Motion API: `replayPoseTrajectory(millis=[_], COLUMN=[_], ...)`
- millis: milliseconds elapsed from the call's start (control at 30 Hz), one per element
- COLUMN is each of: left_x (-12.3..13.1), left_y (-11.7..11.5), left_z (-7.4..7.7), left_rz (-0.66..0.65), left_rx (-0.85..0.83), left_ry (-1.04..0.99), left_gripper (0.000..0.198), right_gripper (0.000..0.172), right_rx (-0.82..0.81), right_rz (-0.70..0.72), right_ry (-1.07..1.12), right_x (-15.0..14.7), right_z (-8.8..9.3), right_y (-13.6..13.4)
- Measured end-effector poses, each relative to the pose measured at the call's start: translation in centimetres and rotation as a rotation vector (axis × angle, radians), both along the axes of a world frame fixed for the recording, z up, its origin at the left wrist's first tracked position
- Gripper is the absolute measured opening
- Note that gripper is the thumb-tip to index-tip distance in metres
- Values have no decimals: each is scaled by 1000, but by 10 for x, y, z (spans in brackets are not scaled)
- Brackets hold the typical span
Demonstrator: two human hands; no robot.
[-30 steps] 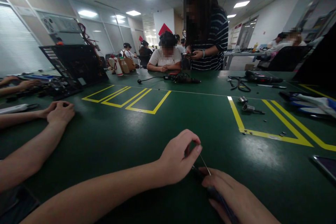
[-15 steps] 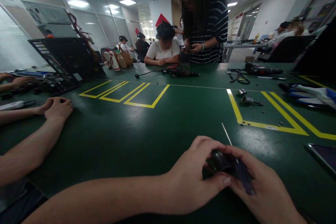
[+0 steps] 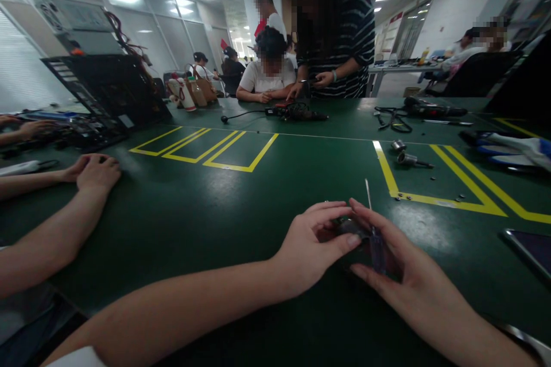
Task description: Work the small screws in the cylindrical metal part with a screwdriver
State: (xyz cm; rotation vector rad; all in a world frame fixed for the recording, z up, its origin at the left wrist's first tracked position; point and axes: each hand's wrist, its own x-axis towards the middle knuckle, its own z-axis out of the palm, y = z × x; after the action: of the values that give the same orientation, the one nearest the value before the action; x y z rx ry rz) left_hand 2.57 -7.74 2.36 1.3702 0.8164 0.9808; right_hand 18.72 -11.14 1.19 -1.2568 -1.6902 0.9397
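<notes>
Both my hands meet low in the middle of the green table (image 3: 241, 206). My left hand (image 3: 312, 249) pinches a small dark part (image 3: 346, 226) between thumb and fingers. My right hand (image 3: 396, 272) is closed round a screwdriver (image 3: 375, 241) with a dark translucent handle; its thin metal shaft points up and away from me. The dark part and the screwdriver handle touch between the two hands. What the dark part is cannot be made out.
Another person's clasped hands (image 3: 92, 171) rest on the table at left. An open computer case (image 3: 107, 92) stands far left. Metal parts (image 3: 407, 157) and screws lie in a yellow-taped box at right. A tablet (image 3: 531, 246) lies near the right edge. People stand opposite.
My hands have moved up and away from me with the dark part and screwdriver. The screwdriver shaft now stands more upright. The view has tilted slightly; another person has appeared behind those opposite.
</notes>
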Motion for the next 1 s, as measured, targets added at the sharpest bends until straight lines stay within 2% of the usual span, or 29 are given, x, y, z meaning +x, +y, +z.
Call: replayPoseTrajectory(millis=[100,167,267,367,433,567,733,1000], left_x=[0,0,-3,-7,-11,-15,-16,-16], left_y=[1,1,5,16,25,37,37,36], left_z=[1,2,4,4,4,3,2,3], left_rz=[-3,-37,-34,68,121,147,133,113], left_rx=[-47,-70,-169,-279,-327,-391,-419,-457], left_ry=[-54,-76,-101,-171,-246,-342,-354,-376], left_gripper=[33,36,38,34,31,30,23,23], right_gripper=[66,62,47,33,33,36,38,26], right_rx=[-10,9,63,35,-23,-91,-54,3], right_rz=[49,58,-24,-119,-111,-111,-103,-26], right_ry=[43,47,81,111,95,59,-1,-122], right_x=[1,4,12,24,29,28,20,26], right_z=[3,6,13,18,18,15,16,3], right_y=[0,1,2,1,0,-1,-1,-2])
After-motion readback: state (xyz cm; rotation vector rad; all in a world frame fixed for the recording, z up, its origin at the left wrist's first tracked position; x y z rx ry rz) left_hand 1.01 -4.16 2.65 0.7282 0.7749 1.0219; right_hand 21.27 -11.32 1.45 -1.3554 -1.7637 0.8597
